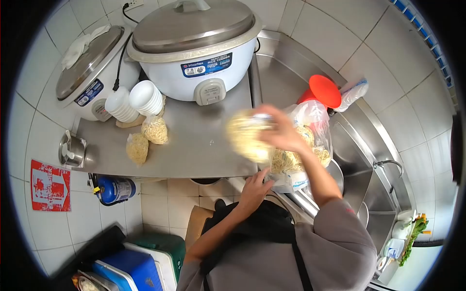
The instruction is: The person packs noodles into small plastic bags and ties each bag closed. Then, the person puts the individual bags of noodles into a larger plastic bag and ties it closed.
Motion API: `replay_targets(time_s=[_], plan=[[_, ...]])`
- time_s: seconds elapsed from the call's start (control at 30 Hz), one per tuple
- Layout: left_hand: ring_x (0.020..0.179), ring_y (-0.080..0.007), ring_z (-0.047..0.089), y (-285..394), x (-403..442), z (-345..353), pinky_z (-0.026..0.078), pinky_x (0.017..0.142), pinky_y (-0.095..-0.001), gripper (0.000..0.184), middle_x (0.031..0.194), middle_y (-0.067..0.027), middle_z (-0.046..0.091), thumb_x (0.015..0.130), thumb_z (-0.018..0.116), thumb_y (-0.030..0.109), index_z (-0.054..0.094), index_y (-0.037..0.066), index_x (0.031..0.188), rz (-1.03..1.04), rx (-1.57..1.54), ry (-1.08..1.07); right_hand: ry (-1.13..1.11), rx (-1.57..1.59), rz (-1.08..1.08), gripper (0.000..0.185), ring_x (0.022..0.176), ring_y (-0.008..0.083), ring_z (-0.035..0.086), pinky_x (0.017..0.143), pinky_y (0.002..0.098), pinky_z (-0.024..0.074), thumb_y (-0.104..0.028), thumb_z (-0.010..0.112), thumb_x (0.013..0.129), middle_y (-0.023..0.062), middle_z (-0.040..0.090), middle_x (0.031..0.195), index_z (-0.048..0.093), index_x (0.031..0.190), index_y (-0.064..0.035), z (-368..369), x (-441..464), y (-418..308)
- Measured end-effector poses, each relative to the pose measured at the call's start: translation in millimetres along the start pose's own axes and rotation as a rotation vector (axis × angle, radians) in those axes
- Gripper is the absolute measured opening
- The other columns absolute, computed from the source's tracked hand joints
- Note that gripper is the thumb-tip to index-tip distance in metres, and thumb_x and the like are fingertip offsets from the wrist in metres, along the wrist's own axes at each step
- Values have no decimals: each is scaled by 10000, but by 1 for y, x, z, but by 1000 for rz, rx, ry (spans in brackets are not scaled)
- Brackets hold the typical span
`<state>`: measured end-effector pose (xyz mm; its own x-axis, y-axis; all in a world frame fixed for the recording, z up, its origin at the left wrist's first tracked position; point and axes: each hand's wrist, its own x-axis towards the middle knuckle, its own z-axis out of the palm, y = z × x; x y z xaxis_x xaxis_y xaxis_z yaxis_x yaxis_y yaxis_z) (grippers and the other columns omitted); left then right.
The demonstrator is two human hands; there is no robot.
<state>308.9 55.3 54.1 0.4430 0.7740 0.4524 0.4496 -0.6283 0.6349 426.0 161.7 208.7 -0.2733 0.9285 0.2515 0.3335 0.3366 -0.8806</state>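
Observation:
My right hand (284, 132) is closed around a clear bag of pale yellow noodles (247, 138), held over the counter and blurred by motion. Beside it, a large open plastic bag (310, 114) holds several more noodle bundles (286, 161). My left hand (253, 193) is at the counter's front edge by the near side of that plastic bag, fingers stretched out and thumb apart; whether it touches the plastic I cannot tell. Farther left on the counter lie two small noodle bags, one (155, 130) against the stacked bowls and another (138, 148) nearer the edge.
A big rice cooker (194, 63) and a second one (92, 72) stand at the back. White bowls (144, 98) are stacked before them. To the right are a red plastic container (324, 91) and a sink with a faucet (390, 165). Coolers (133, 269) sit low at left.

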Motion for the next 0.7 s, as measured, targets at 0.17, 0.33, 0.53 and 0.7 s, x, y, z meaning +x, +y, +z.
replay_targets(time_s=[0.17,0.33,0.53,0.7], plan=[[703,-199,563,-1,7,-13,481,612,-320,235,1089,-66,494,737,633,50,613,132,957,7,-106,3,501,-336,301,345,733,147,593,659,271,477,-28,513,664,91,617,819,566,1004,-8,-101,-81,-23],[639,-114,528,20,34,-28,444,551,-250,90,818,-67,539,860,563,108,590,63,934,-248,-794,-289,643,-820,616,429,838,411,593,712,464,460,-335,583,811,264,605,883,552,1058,15,-98,-69,182],[559,-189,500,26,65,-58,403,533,-317,202,654,-64,480,867,578,165,465,40,754,-10,-361,-508,775,-1031,358,366,756,387,579,759,434,439,-253,680,712,207,619,801,585,962,-3,-133,-60,159],[516,-155,336,37,76,-60,323,486,-293,383,569,-54,340,825,647,203,369,50,610,-98,-393,-286,939,-1231,38,667,1026,386,491,859,473,387,-205,774,581,174,552,1134,521,1169,-18,-160,-78,191]])
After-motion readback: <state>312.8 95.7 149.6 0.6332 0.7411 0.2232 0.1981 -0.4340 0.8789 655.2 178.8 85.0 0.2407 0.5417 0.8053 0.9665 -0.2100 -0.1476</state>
